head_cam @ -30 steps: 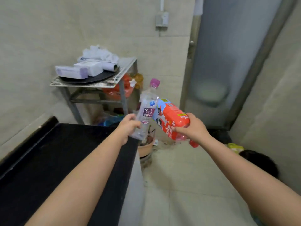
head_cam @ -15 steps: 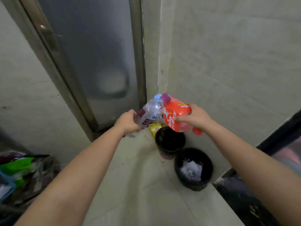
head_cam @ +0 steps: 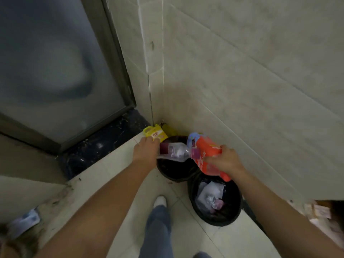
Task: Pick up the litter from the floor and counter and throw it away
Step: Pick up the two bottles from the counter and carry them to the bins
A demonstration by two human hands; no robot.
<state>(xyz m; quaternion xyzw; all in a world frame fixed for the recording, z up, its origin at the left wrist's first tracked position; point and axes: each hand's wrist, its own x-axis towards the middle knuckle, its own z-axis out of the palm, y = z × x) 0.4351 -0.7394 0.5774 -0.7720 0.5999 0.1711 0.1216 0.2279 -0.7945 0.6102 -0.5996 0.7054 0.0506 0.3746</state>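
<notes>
My left hand [head_cam: 146, 150] grips a clear soda bottle [head_cam: 176, 153] with a purple cap, lying sideways over the far black bin [head_cam: 167, 172]. My right hand [head_cam: 226, 162] holds a red-labelled bottle [head_cam: 206, 152], tilted with its red cap end low, above the gap between the far bin and the near black bin [head_cam: 232, 216]. The two bottles touch at the middle. The near bin holds crumpled white and pink litter [head_cam: 211, 195].
The bins stand in a tiled corner beside a frosted glass door [head_cam: 48, 71] with a dark sill [head_cam: 104, 144]. A yellow carton [head_cam: 155, 135] lies behind the far bin. Paper litter [head_cam: 24, 223] lies on the floor at the lower left. My foot [head_cam: 160, 202] is near the bins.
The view has swung from the counter to the corner and dropped over the bins. Both hands have lowered the bottles to just above the bins; the clear bottle now lies sideways.
</notes>
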